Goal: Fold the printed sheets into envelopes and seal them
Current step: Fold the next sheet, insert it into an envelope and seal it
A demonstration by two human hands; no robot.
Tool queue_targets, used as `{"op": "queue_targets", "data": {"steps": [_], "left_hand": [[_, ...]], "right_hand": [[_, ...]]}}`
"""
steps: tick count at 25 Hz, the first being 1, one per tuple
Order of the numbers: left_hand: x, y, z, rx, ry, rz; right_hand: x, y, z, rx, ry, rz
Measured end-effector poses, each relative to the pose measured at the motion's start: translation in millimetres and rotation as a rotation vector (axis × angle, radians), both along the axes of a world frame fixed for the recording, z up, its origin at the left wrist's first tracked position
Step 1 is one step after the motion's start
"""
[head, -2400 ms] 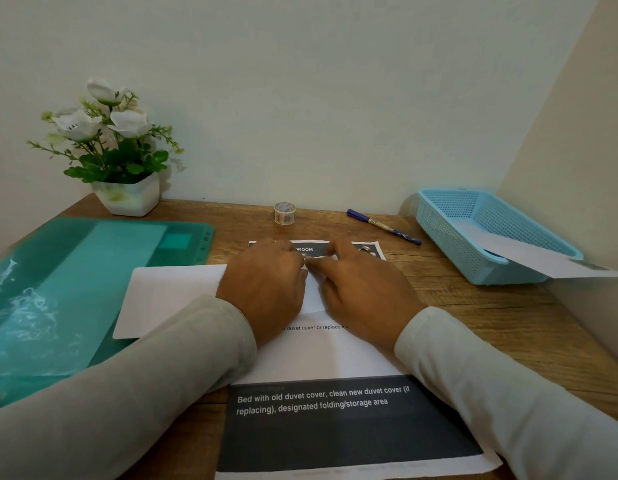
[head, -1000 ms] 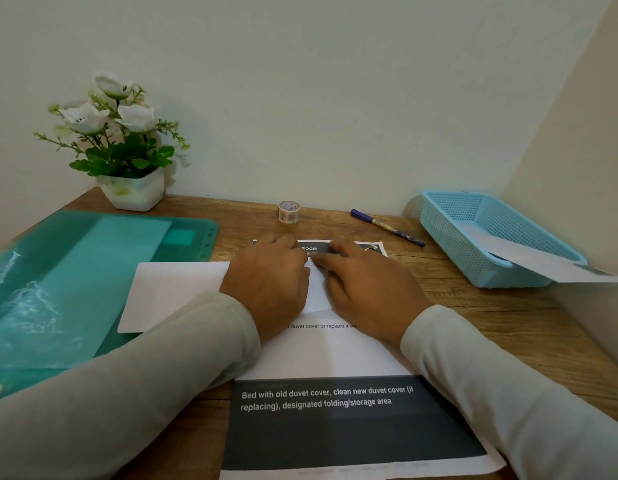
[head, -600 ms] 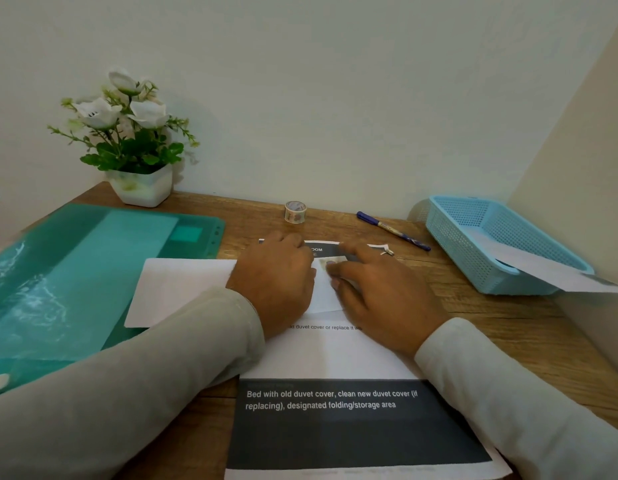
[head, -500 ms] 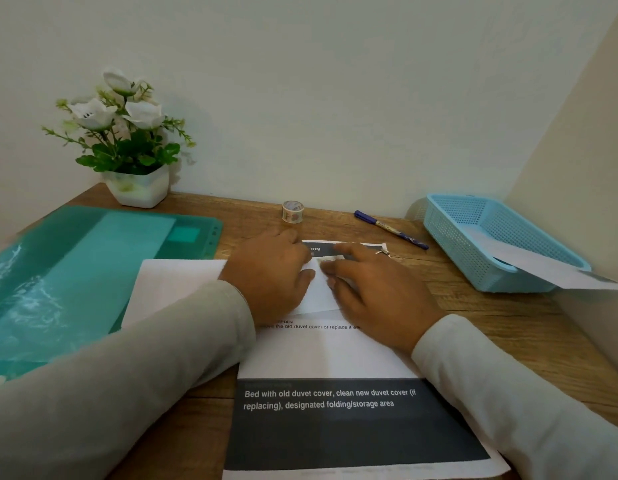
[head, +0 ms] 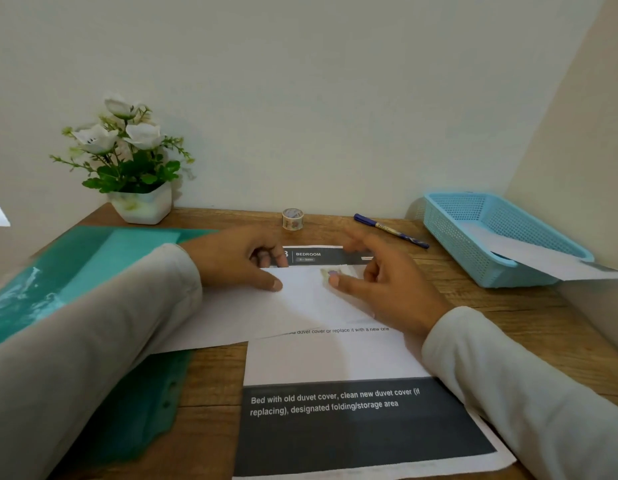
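A folded white envelope (head: 300,303) lies on a printed sheet (head: 335,362) with dark bands in the middle of the desk. My left hand (head: 238,263) holds the envelope's far edge, with its fingers curled over the edge and its thumb on top. My right hand (head: 387,285) presses its thumb on a small piece of patterned tape (head: 330,273) at that edge. Its other fingers are spread and lifted, and they look blurred. A roll of patterned tape (head: 292,219) stands by the wall behind my hands.
A blue pen (head: 390,231) lies at the back right. A blue mesh basket (head: 474,237) at the right holds another folded envelope (head: 550,263) that sticks out. A green plastic folder (head: 75,271) covers the left side, behind it a potted white flower (head: 127,161).
Both hands pressed together on the envelope's far edge before. Now my left hand has slid left along it, my right fingers have lifted, and the tape piece shows under my right thumb.
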State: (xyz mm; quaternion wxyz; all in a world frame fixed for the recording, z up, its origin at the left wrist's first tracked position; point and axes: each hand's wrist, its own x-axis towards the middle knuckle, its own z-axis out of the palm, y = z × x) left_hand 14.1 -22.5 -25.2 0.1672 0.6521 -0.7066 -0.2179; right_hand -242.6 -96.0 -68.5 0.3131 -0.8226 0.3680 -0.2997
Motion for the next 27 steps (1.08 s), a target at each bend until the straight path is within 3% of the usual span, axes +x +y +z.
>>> {"op": "queue_targets", "data": {"steps": [2, 6, 14, 18, 22, 27], "left_hand": [[-1, 2, -1, -0.081, 0.107, -0.02], [-8, 4, 5, -0.172, 0.174, -0.044], [22, 6, 25, -0.225, 0.101, 0.041], [33, 5, 21, -0.292, 0.45, 0.192], [30, 5, 16, -0.184, 0.901, 0.255], [24, 6, 16, -0.08, 0.935, 0.225]], "right_hand": [[-1, -2, -1, 0.123, -0.201, 0.012], [-6, 3, 9, 0.361, -0.289, 0.101], [-30, -2, 35, 0.23, -0.423, 0.035], [-49, -3, 56, 0.057, -0.372, -0.04], [-62, 4, 63, 0.059, -0.438, -0.066], [-85, 6, 68, 0.06, -0.472, -0.177]]}}
